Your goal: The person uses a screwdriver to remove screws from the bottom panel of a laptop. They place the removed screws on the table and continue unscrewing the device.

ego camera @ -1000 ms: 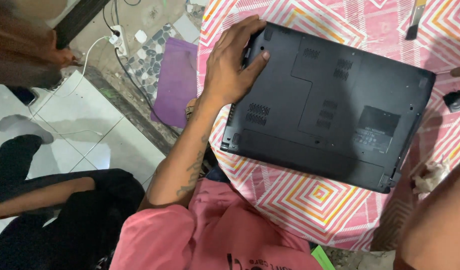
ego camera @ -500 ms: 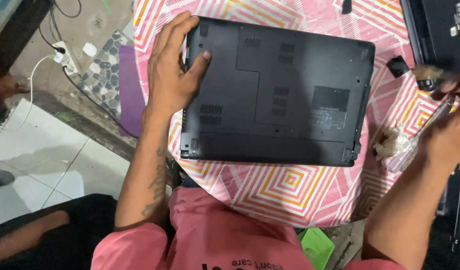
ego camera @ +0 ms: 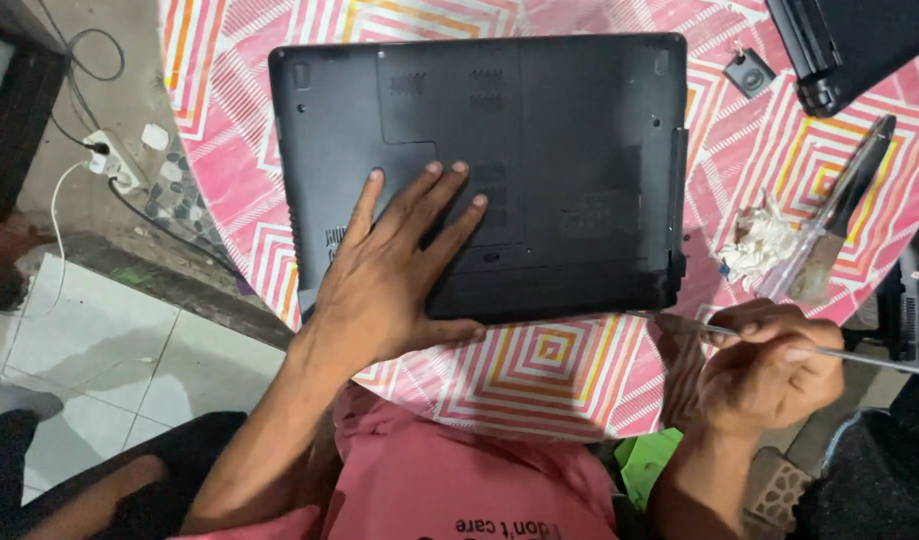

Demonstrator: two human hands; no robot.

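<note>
The laptop [ego camera: 540, 150] lay bottom-up, its cover unopened. The left hand [ego camera: 400, 270] pressed it flat, fingers released; the right hand [ego camera: 770, 375] was clenched on a screwdriver [ego camera: 860, 357].

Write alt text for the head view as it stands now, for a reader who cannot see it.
A black laptop lies bottom-up on a pink patterned tablecloth, with the left hand pressed flat on its underside. The right hand grips a thin metal tool beside the laptop's near right corner. A crumpled white wad and a screwdriver lie farther right.
</note>
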